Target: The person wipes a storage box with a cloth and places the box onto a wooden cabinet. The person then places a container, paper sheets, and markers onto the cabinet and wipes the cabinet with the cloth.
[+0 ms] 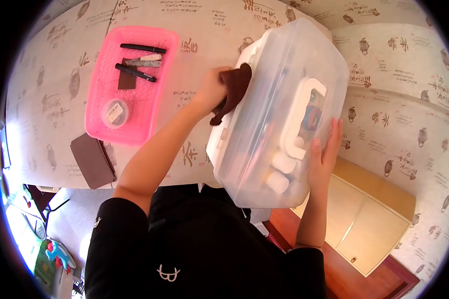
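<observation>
My left hand (212,93) is closed around a dark brown cloth (238,84) and presses it against the near-left side of a large translucent storage box (254,109). The box has a white carry handle (290,122) and a white latch (222,138) low on its left side. White-capped bottles (283,163) and a blue item (313,117) show dimly through its plastic. My right hand (327,152) lies against the right side of the box, fingers stretched out and thumb apart. The hidden side of the cloth cannot be made out.
Left on the patterned tablecloth (189,134) is a pink tray (139,107) with black pens (143,48), small strips (144,61) and a round clear container (115,113). A brown folded item (92,160) lies at the table edge. A cabinet (356,219) stands lower right.
</observation>
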The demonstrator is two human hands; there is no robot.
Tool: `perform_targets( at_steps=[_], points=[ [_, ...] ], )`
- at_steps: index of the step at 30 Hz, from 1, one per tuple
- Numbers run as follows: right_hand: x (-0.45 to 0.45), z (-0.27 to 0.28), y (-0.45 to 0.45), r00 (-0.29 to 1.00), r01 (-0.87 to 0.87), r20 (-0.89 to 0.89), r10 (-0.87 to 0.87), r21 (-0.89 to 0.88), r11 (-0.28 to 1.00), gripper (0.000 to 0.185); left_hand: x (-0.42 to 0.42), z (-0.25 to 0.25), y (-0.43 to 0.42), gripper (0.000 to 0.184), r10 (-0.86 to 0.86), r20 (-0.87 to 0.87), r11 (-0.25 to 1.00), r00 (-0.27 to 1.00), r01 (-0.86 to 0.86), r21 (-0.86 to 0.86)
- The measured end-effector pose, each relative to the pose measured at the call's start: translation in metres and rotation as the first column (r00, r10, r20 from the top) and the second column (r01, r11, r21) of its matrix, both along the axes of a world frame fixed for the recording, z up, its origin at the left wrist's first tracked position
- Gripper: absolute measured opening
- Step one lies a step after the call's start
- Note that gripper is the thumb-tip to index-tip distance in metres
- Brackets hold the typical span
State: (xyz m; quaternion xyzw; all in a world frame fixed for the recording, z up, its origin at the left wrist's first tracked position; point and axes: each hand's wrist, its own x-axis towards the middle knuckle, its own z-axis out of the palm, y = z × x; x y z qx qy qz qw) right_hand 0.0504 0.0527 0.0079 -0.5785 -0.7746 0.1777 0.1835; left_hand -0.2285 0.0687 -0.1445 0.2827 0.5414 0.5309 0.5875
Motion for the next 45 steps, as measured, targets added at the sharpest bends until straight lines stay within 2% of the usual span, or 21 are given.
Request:
perform_targets(
  at_steps=[1,3,5,8,9,11,12,13,14,15,17,21,22,24,28,33,38,39,40,43,45],
  points=[
    [0.000,-0.001,0.001,1.000,0.000,-0.004,0.000,0.008,1.000,0.066,-0.005,0.004,-0.012,0.016,-0.002,-0.009,1.000,1.000,0.002,-0.005],
    [0.001,-0.002,0.001,1.000,0.000,0.004,0.000,0.015,1.000,0.066,-0.016,0.011,-0.033,0.011,-0.208,0.111,0.971,0.972,0.219,-0.100],
    [0.002,-0.003,0.000,1.000,0.001,0.018,-0.001,0.021,1.000,0.066,-0.024,0.025,-0.042,0.009,-0.513,0.038,0.784,0.857,0.486,-0.386],
    [0.004,-0.004,0.002,1.000,-0.012,0.012,0.012,0.028,1.000,0.066,-0.015,0.028,-0.071,0.011,-0.703,0.060,0.580,0.708,0.621,-0.527],
    [0.005,-0.005,0.002,1.000,-0.015,0.017,0.015,0.036,0.999,0.066,-0.012,0.019,-0.088,0.014,-0.561,-0.447,0.812,0.697,0.568,-0.133],
    [0.004,-0.006,0.000,1.000,-0.019,0.020,0.018,0.040,0.999,0.066,-0.010,0.010,-0.100,0.018,-0.149,-0.763,0.759,0.629,0.567,0.320],
    [0.003,-0.005,0.000,1.000,-0.011,0.014,0.011,0.031,0.999,0.066,-0.007,0.012,-0.100,0.018,-0.389,-0.304,0.905,0.870,0.422,0.051],
    [0.003,-0.004,-0.001,1.000,-0.005,0.007,0.004,0.021,1.000,0.066,-0.007,0.011,-0.104,0.016,-0.362,0.114,0.931,0.925,0.364,0.002],
    [0.003,-0.004,-0.001,1.000,-0.008,0.005,0.008,0.021,1.000,0.066,-0.006,0.011,-0.107,0.014,-0.201,0.490,0.952,0.848,0.288,-0.107],
    [0.003,-0.004,-0.001,1.000,-0.005,-0.005,0.005,0.016,1.000,0.067,-0.005,0.006,-0.107,0.014,-0.198,0.489,0.953,0.849,0.284,-0.107],
    [0.003,-0.003,-0.001,1.000,-0.003,-0.015,0.003,0.010,1.000,0.067,-0.004,0.002,-0.101,0.008,-0.288,0.014,0.951,0.957,0.285,0.119],
    [0.007,-0.006,0.000,1.000,-0.015,0.025,0.014,0.034,0.999,0.068,0.000,0.015,-0.114,0.017,-0.244,-0.127,0.969,0.962,0.236,-0.076],
    [0.008,-0.007,0.001,0.997,-0.027,0.076,0.022,0.065,0.998,0.068,0.004,0.014,-0.120,0.017,-0.244,-0.128,0.969,0.961,0.236,-0.079],
    [0.005,-0.005,-0.001,0.999,-0.016,0.035,0.014,0.041,0.999,0.068,0.013,0.007,-0.134,0.024,-0.131,-0.165,0.983,0.977,0.150,0.106],
    [0.004,-0.003,-0.001,1.000,-0.024,-0.020,0.024,0.018,1.000,0.068,0.021,0.007,-0.148,0.030,-0.105,-0.102,0.989,0.989,0.114,0.089],
    [0.004,-0.002,0.000,0.999,-0.044,-0.014,0.044,0.018,0.999,0.067,0.019,0.026,-0.137,0.030,-0.226,-0.151,0.973,0.962,0.217,-0.078],
    [0.009,0.005,0.004,0.995,-0.087,-0.051,0.086,-0.017,0.996,0.067,0.028,0.033,-0.138,0.036,-0.365,-0.117,0.931,0.924,0.359,-0.071],
    [0.015,0.006,0.008,0.988,-0.147,-0.057,0.146,-0.026,0.989,0.068,0.035,0.036,-0.141,0.038,-0.399,-0.137,0.917,0.907,0.392,-0.077],
    [0.021,0.006,0.012,0.977,-0.207,-0.063,0.205,-0.036,0.978,0.070,0.048,0.026,-0.146,0.039,-0.353,-0.258,0.934,0.899,0.355,-0.039],
    [0.036,0.008,0.025,0.936,-0.351,-0.025,0.350,-0.014,0.936,0.077,0.077,0.021,-0.162,0.033,-0.240,-0.352,0.954,0.905,0.287,0.087],
    [0.042,0.011,0.031,0.917,-0.398,0.007,0.399,-0.028,0.917,0.081,0.087,0.027,-0.169,0.029,-0.303,-0.297,0.944,0.906,0.328,0.036]
  ],
)
